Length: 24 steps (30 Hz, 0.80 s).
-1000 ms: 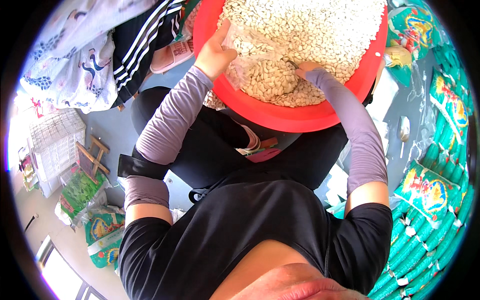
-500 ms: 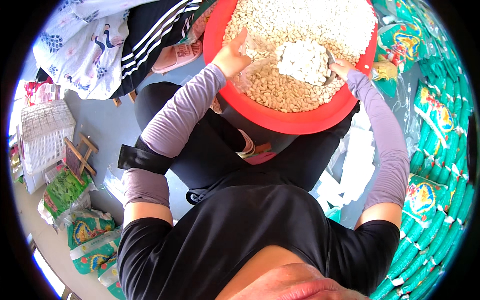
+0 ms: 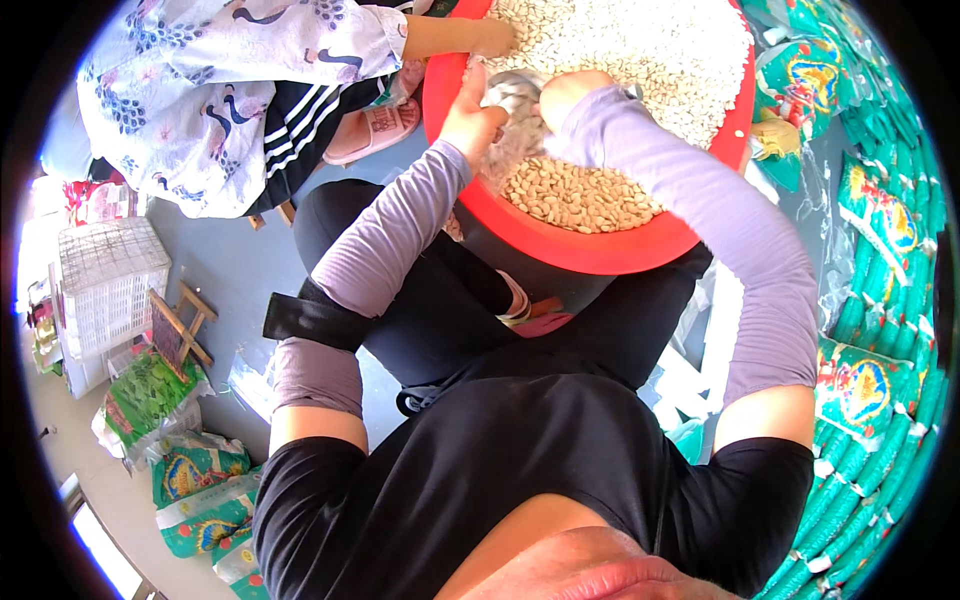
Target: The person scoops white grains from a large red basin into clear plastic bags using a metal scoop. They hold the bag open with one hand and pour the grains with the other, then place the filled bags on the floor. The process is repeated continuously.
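Observation:
A wide red tub (image 3: 590, 256) stands between my knees, holding a mass of pale bean-like seeds (image 3: 580, 197). My left hand (image 3: 470, 122) is closed on the edge of a clear plastic bag (image 3: 518, 143), at the tub's left side. Over the tub, my right hand (image 3: 575, 92) grips a metal scoop (image 3: 512, 82), which is tilted at the mouth of the bag. Pale seeds show at the scoop and through the plastic. My right hand and wrist hide part of the scoop and its handle.
Another person's hand (image 3: 492, 38) reaches into the seeds from the far left. Stacked green packages (image 3: 870, 385) line the right side. On the left are a white plastic basket (image 3: 112, 290), a small wooden stool (image 3: 182, 325) and more green packages (image 3: 205, 510).
My right hand has swung left with the full scoop and tipped it at the bag. The other person's hand has come into the tub. My left hand still holds the bag.

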### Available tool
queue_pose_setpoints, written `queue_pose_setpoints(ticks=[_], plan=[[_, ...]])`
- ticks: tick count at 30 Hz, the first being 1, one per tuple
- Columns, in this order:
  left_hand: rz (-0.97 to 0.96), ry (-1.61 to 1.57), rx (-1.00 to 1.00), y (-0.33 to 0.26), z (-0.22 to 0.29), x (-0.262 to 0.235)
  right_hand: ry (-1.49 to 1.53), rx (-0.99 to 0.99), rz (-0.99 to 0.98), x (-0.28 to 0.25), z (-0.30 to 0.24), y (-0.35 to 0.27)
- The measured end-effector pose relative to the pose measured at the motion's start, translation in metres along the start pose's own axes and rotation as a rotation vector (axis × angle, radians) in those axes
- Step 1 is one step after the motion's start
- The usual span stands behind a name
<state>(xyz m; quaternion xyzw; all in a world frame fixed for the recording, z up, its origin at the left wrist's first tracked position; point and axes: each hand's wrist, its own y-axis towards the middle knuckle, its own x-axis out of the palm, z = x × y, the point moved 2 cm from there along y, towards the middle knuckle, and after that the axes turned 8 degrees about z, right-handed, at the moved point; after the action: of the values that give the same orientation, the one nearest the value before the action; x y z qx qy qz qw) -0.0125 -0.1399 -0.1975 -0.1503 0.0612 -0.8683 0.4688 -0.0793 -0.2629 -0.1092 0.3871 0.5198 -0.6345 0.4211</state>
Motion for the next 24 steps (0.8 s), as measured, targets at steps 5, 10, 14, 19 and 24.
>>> queue_pose_setpoints(ticks=[5,10,14,19,24], plan=[[-0.002,-0.234,-0.060,0.002,0.005,-0.003,-0.190,0.182,0.575,0.023,0.038,-0.036],[-0.002,-0.400,-0.194,-0.002,0.003,-0.014,0.351,0.654,0.183,0.095,0.097,-0.066],[-0.058,-0.653,-0.246,-0.025,0.041,-0.017,0.441,0.554,0.038,0.195,0.108,-0.080],[-0.163,-0.761,0.069,-0.086,0.108,-0.059,0.390,0.535,0.034,0.238,0.094,-0.090],[-0.222,-0.857,0.289,-0.161,0.181,-0.097,0.280,0.434,0.697,0.216,0.103,-0.115]])
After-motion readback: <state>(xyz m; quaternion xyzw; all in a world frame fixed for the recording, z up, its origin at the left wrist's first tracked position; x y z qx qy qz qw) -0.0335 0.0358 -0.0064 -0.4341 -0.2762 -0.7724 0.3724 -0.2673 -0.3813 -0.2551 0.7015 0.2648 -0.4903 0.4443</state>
